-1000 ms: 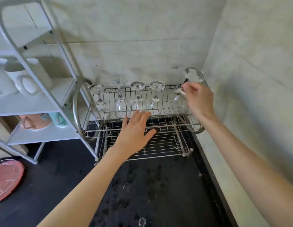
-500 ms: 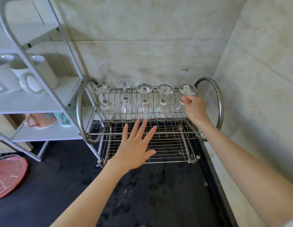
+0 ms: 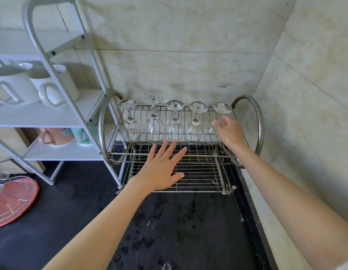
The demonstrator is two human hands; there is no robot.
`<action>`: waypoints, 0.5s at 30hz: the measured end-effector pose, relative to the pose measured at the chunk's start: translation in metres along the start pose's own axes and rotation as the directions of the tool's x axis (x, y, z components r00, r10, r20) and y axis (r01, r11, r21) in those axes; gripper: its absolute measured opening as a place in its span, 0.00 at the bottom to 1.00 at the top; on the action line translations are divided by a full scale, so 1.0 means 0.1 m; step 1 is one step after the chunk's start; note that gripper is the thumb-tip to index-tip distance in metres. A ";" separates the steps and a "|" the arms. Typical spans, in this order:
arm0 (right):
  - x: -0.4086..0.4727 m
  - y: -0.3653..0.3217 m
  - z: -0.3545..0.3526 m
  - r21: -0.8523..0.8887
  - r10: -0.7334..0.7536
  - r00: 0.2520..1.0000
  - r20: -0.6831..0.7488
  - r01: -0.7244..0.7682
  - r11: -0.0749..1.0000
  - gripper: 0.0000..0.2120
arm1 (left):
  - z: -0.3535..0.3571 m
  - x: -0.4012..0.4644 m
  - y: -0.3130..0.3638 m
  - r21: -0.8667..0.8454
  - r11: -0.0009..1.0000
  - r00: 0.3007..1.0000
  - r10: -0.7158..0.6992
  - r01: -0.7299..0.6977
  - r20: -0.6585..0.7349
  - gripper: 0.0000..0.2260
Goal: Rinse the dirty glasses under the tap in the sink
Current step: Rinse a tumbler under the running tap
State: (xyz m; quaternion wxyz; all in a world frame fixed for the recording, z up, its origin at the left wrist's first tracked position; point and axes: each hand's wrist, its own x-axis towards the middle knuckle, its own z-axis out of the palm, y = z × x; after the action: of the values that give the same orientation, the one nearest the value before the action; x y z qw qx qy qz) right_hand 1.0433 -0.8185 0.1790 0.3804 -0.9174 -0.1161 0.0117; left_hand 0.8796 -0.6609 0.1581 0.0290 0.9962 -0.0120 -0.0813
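Presently five glasses (image 3: 175, 121) are standing upside down on the rack (image 3: 258, 121); the right hand (image 3: 228, 131) is loosely touching the end glass (image 3: 218, 123), fingers relaxed. The left hand (image 3: 161, 170) is hovering flat, grasping nothing. Risk: a nudge is liable to topple neighbours.

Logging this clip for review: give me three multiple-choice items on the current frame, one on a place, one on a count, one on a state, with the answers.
1. Where do the wine glasses stand?
A. top tier of the wire rack
B. white shelf
C. black counter

2. How many glasses are there?
A. three
B. five
C. seven

3. How do the glasses stand?
A. upright
B. on their sides
C. upside down

Answers:
1 A: they line the wire rack top tier.
2 B: five wine glasses in a row.
3 C: bases up, bowls down; the right hand is at the rightmost glass.
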 end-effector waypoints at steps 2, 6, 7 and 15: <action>-0.24 -0.08 -0.05 -0.013 -0.020 1.000 0.000 0.020 1.000 0.26 | -0.03 -0.04 0.03 -0.094 0.995 0.998 0.003 -0.009 -0.062 0.31; -0.96 -0.29 -0.11 -0.222 -0.253 0.967 0.029 0.253 0.942 0.26 | -0.02 -0.34 0.10 -0.222 0.975 0.964 -0.067 0.008 -0.258 0.29; -1.14 -0.32 -0.09 -0.265 -0.319 0.947 0.044 0.319 0.910 0.26 | 0.02 -0.48 0.11 -0.224 0.974 0.956 -0.093 0.029 -0.280 0.29; -2.45 -0.47 0.52 -0.280 -0.516 0.721 0.462 0.671 0.686 0.31 | 0.63 -2.09 -0.08 -0.146 0.940 0.891 -0.340 0.309 -0.301 0.35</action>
State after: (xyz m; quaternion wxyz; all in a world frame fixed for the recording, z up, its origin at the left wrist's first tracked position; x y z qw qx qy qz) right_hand 0.7899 -0.8043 0.1590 0.1246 -0.8700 -0.4765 0.0214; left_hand 0.6632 -0.6507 0.1288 0.0635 0.9815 0.1632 0.0781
